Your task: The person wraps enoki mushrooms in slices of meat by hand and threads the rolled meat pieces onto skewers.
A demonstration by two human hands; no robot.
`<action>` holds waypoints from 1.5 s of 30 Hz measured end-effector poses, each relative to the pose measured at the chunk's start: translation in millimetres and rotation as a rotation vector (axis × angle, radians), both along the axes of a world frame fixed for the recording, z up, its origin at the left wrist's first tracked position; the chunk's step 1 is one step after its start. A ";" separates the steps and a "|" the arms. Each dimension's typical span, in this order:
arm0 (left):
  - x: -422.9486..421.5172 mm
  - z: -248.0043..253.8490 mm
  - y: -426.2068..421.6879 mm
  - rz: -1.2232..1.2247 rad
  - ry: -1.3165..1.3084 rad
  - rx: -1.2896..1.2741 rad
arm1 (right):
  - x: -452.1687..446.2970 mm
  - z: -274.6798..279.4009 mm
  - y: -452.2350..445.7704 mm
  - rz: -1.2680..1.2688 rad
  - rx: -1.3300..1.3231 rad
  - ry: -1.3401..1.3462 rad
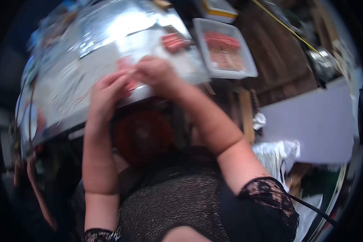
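My left hand point(111, 86) is closed on a piece of raw pink meat point(131, 84) at the table's near edge. Right beside it, my right hand point(155, 72) has its fingers curled in a pinch. Something thin and pale shows between the two hands, but blur hides what it is. More pink meat point(125, 61) shows just beyond the fingers. To the right of my hands, a small pile of red-pink meat skewers point(173, 42) lies on the table.
A white plastic tub point(249, 72) at the right holds rows of meat on sticks. Shiny clear film point(109, 28) covers part of the pale table point(60, 80). A red stool point(143, 131) is below the edge, and a grey board point(310, 121) lies at the right.
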State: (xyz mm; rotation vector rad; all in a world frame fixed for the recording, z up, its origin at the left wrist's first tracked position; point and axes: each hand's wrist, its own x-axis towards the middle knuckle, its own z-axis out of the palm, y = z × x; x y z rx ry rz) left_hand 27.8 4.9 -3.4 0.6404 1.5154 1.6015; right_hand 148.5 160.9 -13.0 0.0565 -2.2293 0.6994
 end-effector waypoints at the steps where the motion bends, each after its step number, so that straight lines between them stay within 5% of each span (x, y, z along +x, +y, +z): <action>1: -1.7 -1.1 0.9 -0.004 0.015 0.051 | 2.8 6.0 4.7 -0.001 -0.097 -0.122; 5: -5.4 4.2 0.0 0.053 0.007 0.044 | 3.3 21.7 6.6 0.008 -0.224 -0.263; 6: -6.1 5.1 1.0 0.048 0.124 -0.007 | -1.9 15.7 7.2 0.014 -0.229 -0.261; 8: -1.7 13.0 1.3 0.056 0.439 -0.162 | -5.7 -0.2 16.0 0.064 0.224 -0.184; 9: -1.7 15.3 0.5 0.060 0.556 -0.187 | -8.9 2.5 5.1 0.058 0.019 -0.267; 10: -7.4 9.1 2.0 0.040 0.667 -0.184 | -12.6 -7.0 2.1 0.036 0.084 -0.235; 11: -16.0 -3.4 1.1 0.003 0.443 -0.154 | -20.9 -14.5 -2.0 0.011 0.180 -0.189; 15: -36.5 -14.2 -9.0 -0.009 0.591 -0.260 | -58.7 -51.0 -20.0 -0.195 0.231 -0.153; 17: -80.8 -46.2 -14.1 -0.094 0.434 -0.218 | -49.7 -34.3 -25.1 -0.175 0.240 -0.309; 25: -52.4 -16.0 -15.9 -0.155 0.361 -0.161 | -62.6 -28.7 -22.0 -0.153 0.246 -0.534; 33: -79.6 -46.3 -12.7 -0.050 0.377 -0.154 | -55.9 -20.9 -16.9 -0.138 0.178 -0.547; 37: -58.6 -32.2 -14.1 -0.043 0.729 -0.212 | -52.6 -28.4 -13.0 -0.149 0.155 -0.325; 41: -31.6 -23.8 -5.4 0.020 0.561 -0.136 | -60.9 -51.5 -8.8 -0.194 0.220 -0.142; 43: -18.9 -7.3 -2.5 0.056 0.874 -0.275 | -36.8 -26.1 -8.3 -0.122 0.195 -0.242; 45: -5.6 6.7 -0.4 0.070 0.860 -0.284 | -20.6 -11.0 -2.9 -0.048 0.251 -0.342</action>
